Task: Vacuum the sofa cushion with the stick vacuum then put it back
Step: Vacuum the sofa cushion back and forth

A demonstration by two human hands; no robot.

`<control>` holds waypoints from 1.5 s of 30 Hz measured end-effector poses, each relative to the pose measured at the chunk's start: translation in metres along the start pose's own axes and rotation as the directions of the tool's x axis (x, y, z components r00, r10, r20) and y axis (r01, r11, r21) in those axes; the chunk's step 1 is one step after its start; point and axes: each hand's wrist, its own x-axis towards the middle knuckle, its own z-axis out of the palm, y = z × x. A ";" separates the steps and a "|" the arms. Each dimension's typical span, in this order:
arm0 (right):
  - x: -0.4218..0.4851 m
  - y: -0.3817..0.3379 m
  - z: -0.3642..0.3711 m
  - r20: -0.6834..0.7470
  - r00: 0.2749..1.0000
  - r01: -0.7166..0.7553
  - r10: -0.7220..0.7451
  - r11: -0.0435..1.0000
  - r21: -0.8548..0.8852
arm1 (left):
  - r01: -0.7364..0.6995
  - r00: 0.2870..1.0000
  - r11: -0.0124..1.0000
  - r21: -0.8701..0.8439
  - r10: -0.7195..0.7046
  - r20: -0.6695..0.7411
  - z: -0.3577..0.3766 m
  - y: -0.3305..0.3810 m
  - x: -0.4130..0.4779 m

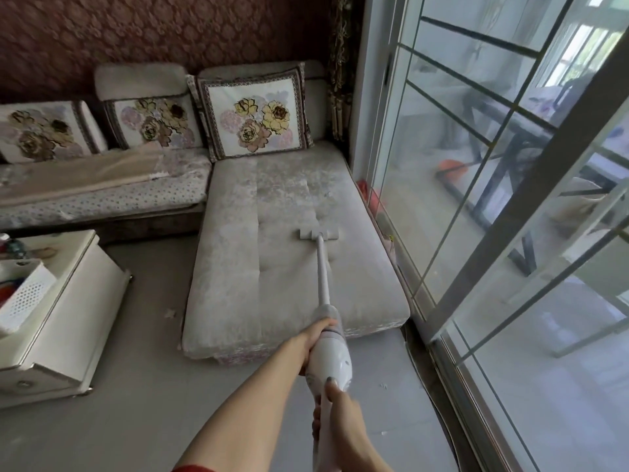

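Observation:
A white stick vacuum reaches from my hands onto the long grey sofa cushion. Its flat grey floor head rests on the cushion's right middle part, and the thin tube runs back from it toward me. My left hand grips the upper part of the vacuum body. My right hand holds the handle lower down, thumb on top of the body. The end of the handle is hidden under my right arm.
A floral throw pillow leans at the cushion's far end, two more on the sofa section to the left. A white cabinet with a perforated basket stands at left. Sliding glass doors run along the right. Grey floor lies in front.

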 end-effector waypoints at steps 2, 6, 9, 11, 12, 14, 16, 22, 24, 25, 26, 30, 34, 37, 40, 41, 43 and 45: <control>0.010 -0.021 0.006 0.028 1.000 0.013 -0.013 1.000 0.017 | 0.003 1.000 1.000 0.003 -0.003 -0.002 -0.001 0.025 0.007; 0.029 -0.060 0.017 0.062 0.998 0.019 -0.019 1.000 0.005 | 0.002 1.000 1.000 0.016 -0.002 -0.011 0.001 0.063 0.018; 0.042 -0.083 0.022 0.087 0.996 0.032 -0.030 0.999 -0.018 | -0.004 1.000 1.000 0.024 0.005 -0.011 0.001 0.087 0.033; 0.053 -0.099 0.026 0.093 0.995 0.040 -0.036 0.998 -0.038 | -0.004 1.000 1.000 0.012 0.004 -0.011 0.002 0.105 0.038; 0.058 -0.107 0.028 0.094 0.995 0.044 -0.040 0.998 -0.047 | -0.003 1.000 1.000 0.008 0.003 -0.005 0.002 0.114 0.042; 0.065 -0.124 0.033 0.102 0.994 0.049 -0.041 0.996 -0.079 | -0.004 1.000 1.000 0.019 0.004 0.007 0.002 0.130 0.050; 0.081 -0.141 0.039 0.111 0.993 0.053 -0.040 0.992 -0.116 | -0.005 1.000 1.000 0.016 0.005 0.008 -0.001 0.150 0.059; 0.127 -0.191 0.073 0.083 0.995 0.069 -0.055 0.982 -0.179 | 0.006 0.999 1.000 -0.002 -0.006 0.049 -0.013 0.213 0.092; 0.137 -0.208 0.088 0.077 0.995 0.076 -0.063 0.982 -0.175 | 0.020 0.998 1.000 -0.008 -0.019 0.064 -0.021 0.232 0.105; 0.145 -0.219 0.099 0.079 0.995 0.078 -0.065 0.981 -0.177 | 0.020 0.998 1.000 -0.011 -0.019 0.068 -0.026 0.249 0.114; 0.145 -0.224 0.102 0.080 0.995 0.078 -0.065 0.982 -0.174 | 0.023 0.998 1.000 -0.015 -0.022 0.060 -0.027 0.253 0.115; 0.162 -0.253 0.131 0.069 0.996 0.062 -0.052 0.988 -0.143 | 0.029 0.995 0.999 -0.027 -0.026 0.093 -0.041 0.292 0.131; 0.182 -0.279 0.161 0.039 0.999 0.037 -0.032 0.991 -0.125 | 0.052 0.993 0.998 -0.028 -0.049 0.108 -0.058 0.329 0.141; 0.196 -0.296 0.181 0.022 1.000 0.024 -0.021 0.987 -0.160 | 0.056 0.992 0.998 -0.017 -0.054 0.110 -0.068 0.353 0.146; 0.204 -0.311 0.197 0.020 1.000 0.025 -0.022 0.986 -0.166 | 0.048 0.990 0.998 -0.031 -0.044 0.131 -0.076 0.374 0.152; 0.206 -0.315 0.202 0.017 1.000 0.026 -0.023 0.985 -0.172 | 0.059 0.990 0.998 -0.031 -0.055 0.126 -0.080 0.380 0.156; 0.208 -0.323 0.210 0.021 0.999 0.040 -0.037 0.981 -0.190 | 0.092 0.990 0.996 -0.013 -0.090 0.105 -0.086 0.389 0.162; 0.210 -0.331 0.219 0.025 0.998 0.053 -0.049 0.979 -0.196 | 0.099 0.991 0.995 -0.009 -0.098 0.091 -0.091 0.397 0.167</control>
